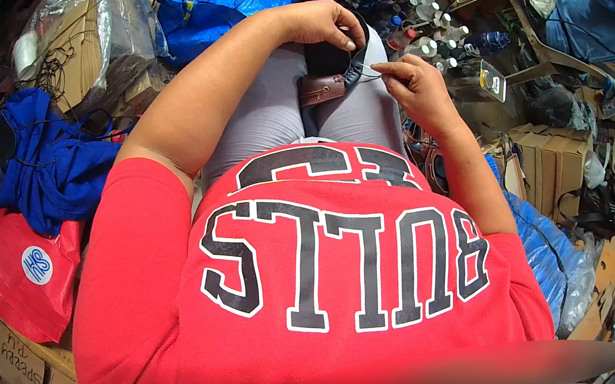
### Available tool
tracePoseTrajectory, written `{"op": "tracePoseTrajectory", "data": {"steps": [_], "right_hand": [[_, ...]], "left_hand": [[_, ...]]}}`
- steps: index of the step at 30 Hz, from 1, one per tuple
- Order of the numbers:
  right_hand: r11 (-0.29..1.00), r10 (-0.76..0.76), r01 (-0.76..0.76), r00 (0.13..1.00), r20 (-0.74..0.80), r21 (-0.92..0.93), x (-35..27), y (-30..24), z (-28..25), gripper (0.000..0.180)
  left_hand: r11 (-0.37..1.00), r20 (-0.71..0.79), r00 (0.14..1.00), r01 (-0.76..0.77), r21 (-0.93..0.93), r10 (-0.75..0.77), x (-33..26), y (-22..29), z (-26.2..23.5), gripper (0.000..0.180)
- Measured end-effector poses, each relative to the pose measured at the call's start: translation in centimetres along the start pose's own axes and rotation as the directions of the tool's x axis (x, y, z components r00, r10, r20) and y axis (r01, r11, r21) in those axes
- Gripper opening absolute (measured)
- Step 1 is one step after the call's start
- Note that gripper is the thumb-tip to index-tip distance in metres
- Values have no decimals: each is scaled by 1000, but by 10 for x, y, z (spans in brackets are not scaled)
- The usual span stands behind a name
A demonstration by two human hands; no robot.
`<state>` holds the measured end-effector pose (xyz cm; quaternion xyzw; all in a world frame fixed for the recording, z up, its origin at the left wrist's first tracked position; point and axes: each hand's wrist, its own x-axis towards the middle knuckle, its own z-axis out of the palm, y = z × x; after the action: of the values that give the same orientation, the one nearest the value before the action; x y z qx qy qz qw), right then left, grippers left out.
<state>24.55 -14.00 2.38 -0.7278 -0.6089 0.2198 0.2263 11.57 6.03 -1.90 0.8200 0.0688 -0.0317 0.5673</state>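
Note:
A shoe (325, 89) with brown leather, dark lacing and a pale whitish strip along one side rests on my grey-trousered lap, between the thighs. Curled at its far end is my left hand (324, 25), closed with thumb and fingers pinching the dark edge. My right hand (418, 88) is on the right of the shoe, closed, thumb and forefinger pressed together on a thin thread (369, 69) that runs to the lacing. Whether a needle is in that pinch is too small to make out. Part of the shoe's far end lies hidden behind my left fingers.
Several capped plastic bottles (428, 44) stand beyond my right hand. A blue plastic sheet (220, 1) lies ahead. Blue cloth (55, 163) and a red bag (30, 267) are piled at left. Folded cardboard (552, 160) stands at right. Another person's blue clothing (581, 24) shows far right.

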Motion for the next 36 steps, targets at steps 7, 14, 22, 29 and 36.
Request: {"op": "tracePoseTrajectory", "data": {"steps": [7, 14, 22, 29, 36], "right_hand": [[997, -80, 80, 997, -4, 2, 9, 6, 10, 24], [952, -46, -5, 986, 160, 307, 30, 40, 8, 27], [954, -82, 84, 996, -18, 289, 30, 25, 27, 17], [987, -83, 94, 993, -85, 130, 11, 11, 27, 21], [963, -201, 161, 964, -176, -216, -6, 3, 40, 30]], "left_hand": [[999, 6, 999, 38, 15, -39, 5, 1, 0, 24], [997, 30, 999, -13, 78, 11, 15, -12, -1, 25], [969, -214, 975, -9, 246, 63, 6, -12, 9, 29], [835, -394, 869, -39, 549, 300, -45, -6, 34, 20], [830, -427, 882, 77, 552, 202, -82, 1, 12, 17]]}}
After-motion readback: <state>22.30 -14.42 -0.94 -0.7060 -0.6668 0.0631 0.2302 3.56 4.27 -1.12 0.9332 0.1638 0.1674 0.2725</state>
